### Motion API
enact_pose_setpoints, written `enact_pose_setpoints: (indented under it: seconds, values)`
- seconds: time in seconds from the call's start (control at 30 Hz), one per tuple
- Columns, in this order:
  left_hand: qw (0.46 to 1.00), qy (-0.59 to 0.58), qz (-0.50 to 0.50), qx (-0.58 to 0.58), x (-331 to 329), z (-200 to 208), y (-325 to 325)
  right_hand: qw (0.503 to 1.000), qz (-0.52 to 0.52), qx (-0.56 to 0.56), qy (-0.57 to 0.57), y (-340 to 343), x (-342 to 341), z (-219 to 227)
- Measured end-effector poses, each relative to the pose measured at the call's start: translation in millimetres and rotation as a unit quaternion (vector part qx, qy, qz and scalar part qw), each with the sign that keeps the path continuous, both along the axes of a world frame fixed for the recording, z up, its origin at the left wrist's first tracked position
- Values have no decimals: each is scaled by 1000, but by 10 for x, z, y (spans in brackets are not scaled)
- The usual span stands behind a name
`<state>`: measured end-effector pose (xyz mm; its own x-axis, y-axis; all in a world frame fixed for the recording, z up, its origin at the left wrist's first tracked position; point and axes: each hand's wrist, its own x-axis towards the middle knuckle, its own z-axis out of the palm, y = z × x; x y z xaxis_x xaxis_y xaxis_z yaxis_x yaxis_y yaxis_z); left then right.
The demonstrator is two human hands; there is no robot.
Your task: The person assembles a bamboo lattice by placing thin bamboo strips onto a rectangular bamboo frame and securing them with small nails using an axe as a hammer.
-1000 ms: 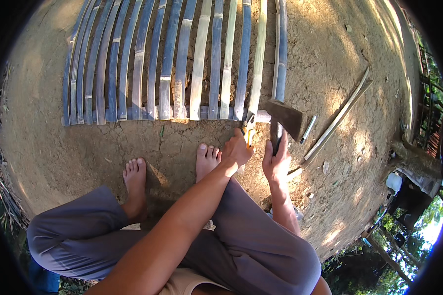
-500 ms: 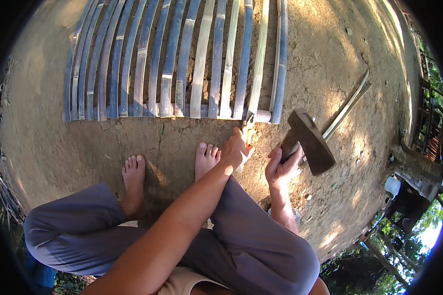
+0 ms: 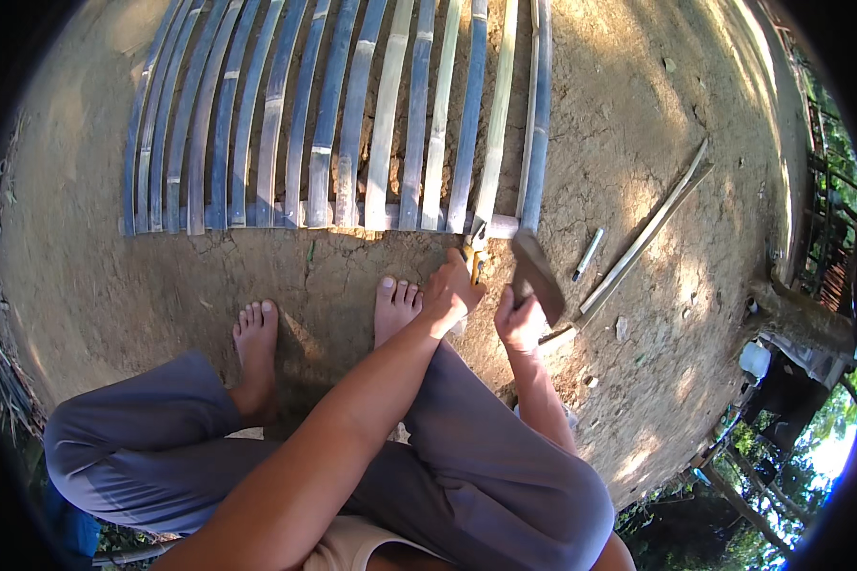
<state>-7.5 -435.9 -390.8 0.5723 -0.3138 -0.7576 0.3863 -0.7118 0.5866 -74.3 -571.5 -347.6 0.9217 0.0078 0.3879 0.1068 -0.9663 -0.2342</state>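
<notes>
My left hand [image 3: 450, 293] is closed around pliers [image 3: 475, 257] with yellow-orange handles. Their jaws meet the near end of a pale bamboo slat [image 3: 495, 143], by the crosswise pole [image 3: 503, 226] of a slatted bamboo frame. Close by on the right, my right hand [image 3: 521, 325] grips a hatchet [image 3: 540, 278] with a broad dark metal head, somewhat blurred. The hatchet head is tilted beside the frame's near right corner. Whatever the plier jaws pinch is too small to make out.
On the dirt ground to the right lie a thin silvery rod [image 3: 588, 254] and long split sticks [image 3: 652, 233]. My bare feet [image 3: 398, 306] rest just below the frame. A log [image 3: 805, 319] and a white container [image 3: 754, 360] are at the far right.
My right hand has swung the hatchet left and turned its head, bringing it close to the frame's corner. The silvery rod is now uncovered. My left hand keeps the pliers at the slat's end.
</notes>
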Motion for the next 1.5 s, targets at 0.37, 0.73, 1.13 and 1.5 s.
enact_pose_setpoints:
  seconds: [0.37,0.73,1.13,1.5]
  values:
    - [1000,9,-6,3,-1,-20,68,999,-17,12,-29,98,27,183]
    - [985,-128,-31,-113,-35,-104,688,889,-258,309,216,268,-285,-27]
    - [998,50,24,-8,249,214,1884,935,-190,170,247,179,-536,-554]
    - [851,-448,-274,-15,1733,324,326,937,-234,211,148,442,-386,-275]
